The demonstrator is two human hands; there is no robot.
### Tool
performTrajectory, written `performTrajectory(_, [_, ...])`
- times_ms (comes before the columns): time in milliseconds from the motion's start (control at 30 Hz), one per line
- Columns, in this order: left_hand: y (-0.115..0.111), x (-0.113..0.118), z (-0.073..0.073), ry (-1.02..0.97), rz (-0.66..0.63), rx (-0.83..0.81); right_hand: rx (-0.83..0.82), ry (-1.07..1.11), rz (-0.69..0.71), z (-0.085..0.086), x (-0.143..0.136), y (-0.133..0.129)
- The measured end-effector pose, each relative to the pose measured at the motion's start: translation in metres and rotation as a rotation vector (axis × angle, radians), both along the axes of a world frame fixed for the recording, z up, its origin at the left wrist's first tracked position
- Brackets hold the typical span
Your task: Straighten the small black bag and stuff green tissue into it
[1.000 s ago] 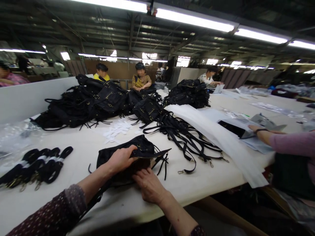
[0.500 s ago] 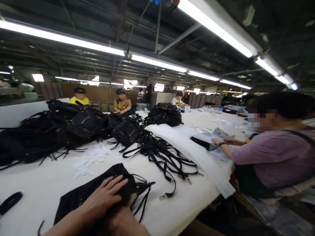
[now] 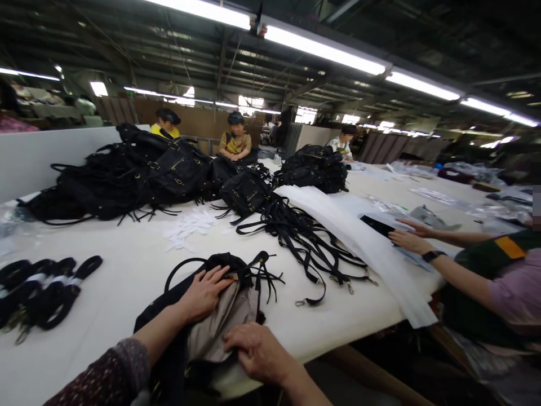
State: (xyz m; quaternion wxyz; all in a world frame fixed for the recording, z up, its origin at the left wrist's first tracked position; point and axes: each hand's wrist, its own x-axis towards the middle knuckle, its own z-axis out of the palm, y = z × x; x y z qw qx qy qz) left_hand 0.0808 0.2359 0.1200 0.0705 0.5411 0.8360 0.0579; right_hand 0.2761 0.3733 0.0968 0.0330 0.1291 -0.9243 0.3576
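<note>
A black bag [image 3: 169,304] lies at the table's near edge, its mouth spread so the grey-beige lining [image 3: 217,318] shows. My left hand [image 3: 203,293] rests flat on the bag's upper side, fingers stretched out beside the opening. At the right side of the mouth, my right hand [image 3: 256,347] has its fingers curled round the lining's edge. The bag's thin cords and a looped handle stick out beyond my left hand. Just past the bag, a tangle of black straps [image 3: 304,242] with metal clips lies on the table.
Black bags [image 3: 169,169] are heaped at the back left, with another pile [image 3: 315,169] behind the straps. White slips [image 3: 190,225], bundled straps [image 3: 42,287] and a long white sheet [image 3: 359,242] lie about. At the right, a person's hands [image 3: 408,234] touch a dark item. Other people sit behind.
The bag's mouth has come open, showing its lining. My right hand has moved out from beside my left hand to the lining's right edge. The view has turned, revealing bundled straps.
</note>
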Motion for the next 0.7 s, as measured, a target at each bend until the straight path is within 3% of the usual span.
performTrajectory(100, [-0.001,0.003,0.004,-0.073,0.000,0.015,-0.050,-0.057,-0.098,0.019,-0.014,0.007])
performTrajectory(233, [0.000,0.007,0.012,-0.137,-0.017,0.012,0.270,-0.097,-0.447,0.033,-0.039,0.017])
performTrajectory(300, [0.001,0.008,0.012,-0.125,-0.035,-0.010,0.399,-0.144,-0.538,0.031,-0.050,0.019])
performTrajectory(500, [0.000,0.010,0.000,-0.083,-0.020,0.000,0.533,-0.209,-0.567,0.024,-0.066,0.018])
performTrajectory(700, [-0.003,0.010,-0.004,-0.107,-0.011,0.034,0.611,-0.212,-0.573,0.031,-0.068,0.013])
